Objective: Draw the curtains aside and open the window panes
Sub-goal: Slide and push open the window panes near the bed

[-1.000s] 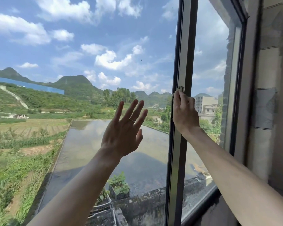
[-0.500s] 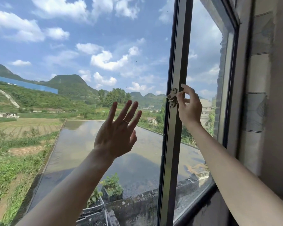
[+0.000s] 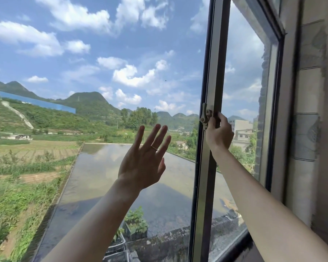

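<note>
The left hand [image 3: 143, 159] is raised flat against the large glass pane [image 3: 102, 72], palm forward, its fingers [image 3: 155, 135] spread wide and straight, holding nothing; a thin metal ring [image 3: 154, 147] circles one finger. Whether the palm actually presses the glass cannot be told.

The right hand [image 3: 219, 134] is curled around the upright metal sash stile [image 3: 210, 63], a smooth, pale grey-green bar with dark rubber edging that runs from top to bottom of the view. Its fingers wrap the stile's right edge and its thumb side sits just below the latch [image 3: 204, 115], a small dull-silver lever with a rounded tip, standing roughly upright on the stile's left face. The hand touches the latch's lower part.

Right of the stile lies a narrower pane [image 3: 244, 82], slightly hazy, bounded by a dark outer frame [image 3: 281, 110]. Beyond that frame the wall [image 3: 310, 129] is faced with pale glossy tiles bearing faint patterns.

Through the glass: a flat wet rooftop [image 3: 106, 176] mirroring clouds, plastic crates [image 3: 119, 250] with leafy plants [image 3: 135, 221], and green hills.
</note>
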The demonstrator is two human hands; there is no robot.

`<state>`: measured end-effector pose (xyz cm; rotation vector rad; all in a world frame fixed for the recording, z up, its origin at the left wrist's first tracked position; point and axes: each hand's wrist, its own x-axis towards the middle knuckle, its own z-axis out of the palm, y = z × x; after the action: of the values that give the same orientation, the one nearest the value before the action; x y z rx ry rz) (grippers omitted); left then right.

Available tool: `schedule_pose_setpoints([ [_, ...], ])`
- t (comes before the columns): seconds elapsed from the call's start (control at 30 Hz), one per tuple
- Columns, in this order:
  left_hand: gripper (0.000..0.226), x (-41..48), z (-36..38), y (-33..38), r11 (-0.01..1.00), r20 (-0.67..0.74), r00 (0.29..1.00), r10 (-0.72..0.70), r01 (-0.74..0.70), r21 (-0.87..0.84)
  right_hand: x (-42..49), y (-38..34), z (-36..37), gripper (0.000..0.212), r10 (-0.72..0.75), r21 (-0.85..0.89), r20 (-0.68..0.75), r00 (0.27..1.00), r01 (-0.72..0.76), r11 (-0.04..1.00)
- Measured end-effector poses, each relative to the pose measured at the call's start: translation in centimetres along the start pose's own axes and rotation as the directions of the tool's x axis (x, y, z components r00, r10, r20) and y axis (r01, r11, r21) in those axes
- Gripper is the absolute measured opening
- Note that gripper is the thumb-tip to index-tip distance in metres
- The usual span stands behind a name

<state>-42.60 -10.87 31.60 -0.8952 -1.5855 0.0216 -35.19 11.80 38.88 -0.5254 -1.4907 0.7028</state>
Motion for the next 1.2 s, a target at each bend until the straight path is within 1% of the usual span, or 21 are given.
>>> schedule_pose_setpoints([
  [0.03, 0.067, 0.0, -0.2, 0.0, 1.000, 0.006, 1.000, 0.008, -0.008, -0.017, -1.1, 0.2, -0.1, 0.047, -0.031, -0.029, 0.014, 0.999, 0.031, 0.999],
  [0.13, 0.066, -0.8, -1.4, -0.2, 0.994, 0.053, 0.999, 0.005, 0.001, -0.105, -5.4, 0.6, -0.8, 0.058, -0.080, -0.124, 0.152, 0.985, 0.100, 0.987],
  [0.2, 0.065, -2.5, -2.5, -0.2, 0.982, 0.093, 0.996, -0.014, 0.031, -0.186, -8.9, 0.4, -1.4, 0.063, -0.113, -0.142, 0.223, 0.968, 0.147, 0.979],
  [0.23, 0.063, -3.7, -3.1, -0.3, 0.971, 0.118, 0.993, -0.010, 0.037, -0.235, -10.9, 0.2, -1.8, 0.064, -0.108, -0.138, 0.262, 0.959, 0.148, 0.979],
  [0.3, 0.059, -6.5, -4.5, -1.1, 0.950, 0.163, 0.986, 0.028, 0.024, -0.311, -15.4, -1.1, -2.5, 0.062, -0.044, -0.130, 0.353, 0.934, 0.096, 0.987],
  [0.37, 0.056, -9.1, -5.7, -2.0, 0.939, 0.184, 0.982, 0.045, 0.021, -0.342, -20.0, -2.4, -3.2, 0.059, 0.014, -0.134, 0.438, 0.899, 0.050, 0.990],
  [0.47, 0.052, -13.5, -7.6, -4.2, 0.920, 0.215, 0.975, 0.049, 0.039, -0.389, -27.0, -4.2, -3.7, 0.057, 0.062, -0.136, 0.526, 0.848, 0.012, 0.991],
  [0.53, 0.052, -16.4, -8.6, -5.6, 0.920, 0.221, 0.973, 0.060, 0.032, -0.391, -30.9, -5.0, -3.8, 0.058, 0.093, -0.157, 0.583, 0.807, 0.000, 0.988],
  [0.67, 0.056, -22.7, -11.8, -9.6, 0.934, 0.280, 0.954, 0.110, -0.003, -0.358, -37.8, -7.6, -4.2, 0.061, 0.172, -0.227, 0.688, 0.705, -0.016, 0.974],
  [0.73, 0.057, -25.0, -13.6, -11.6, 0.941, 0.318, 0.940, 0.122, -0.008, -0.339, -40.7, -9.4, -4.3, 0.060, 0.181, -0.241, 0.717, 0.673, -0.005, 0.971],
  [0.8, 0.055, -26.6, -15.3, -13.1, 0.942, 0.355, 0.929, 0.104, 0.022, -0.336, -43.0, -10.8, -4.3, 0.060, 0.169, -0.240, 0.739, 0.653, 0.021, 0.970],
  [0.87, 0.051, -28.3, -17.2, -14.3, 0.937, 0.385, 0.920, 0.065, 0.077, -0.342, -45.3, -12.0, -4.3, 0.059, 0.146, -0.223, 0.755, 0.639, 0.042, 0.974],
  [0.93, 0.047, -30.4, -19.8, -15.7, 0.927, 0.401, 0.916, -0.007, 0.156, -0.341, -47.7, -13.5, -4.2, 0.056, 0.122, -0.196, 0.780, 0.614, 0.054, 0.979],
  [1.03, 0.042, -33.3, -22.8, -17.6, 0.886, 0.376, 0.917, -0.131, 0.278, -0.370, -50.6, -14.9, -4.3, 0.054, 0.077, -0.135, 0.810, 0.582, 0.056, 0.989],
  [1.13, 0.037, -36.4, -25.6, -20.7, 0.803, 0.271, 0.922, -0.275, 0.376, -0.462, -53.5, -16.6, -4.2, 0.053, 0.033, -0.094, 0.824, 0.565, 0.079, 0.992],
  [1.2, 0.035, -37.9, -26.6, -22.7, 0.734, 0.180, 0.905, -0.386, 0.420, -0.534, -55.1, -17.8, -4.1, 0.053, 0.017, -0.078, 0.831, 0.556, 0.087, 0.993],
])
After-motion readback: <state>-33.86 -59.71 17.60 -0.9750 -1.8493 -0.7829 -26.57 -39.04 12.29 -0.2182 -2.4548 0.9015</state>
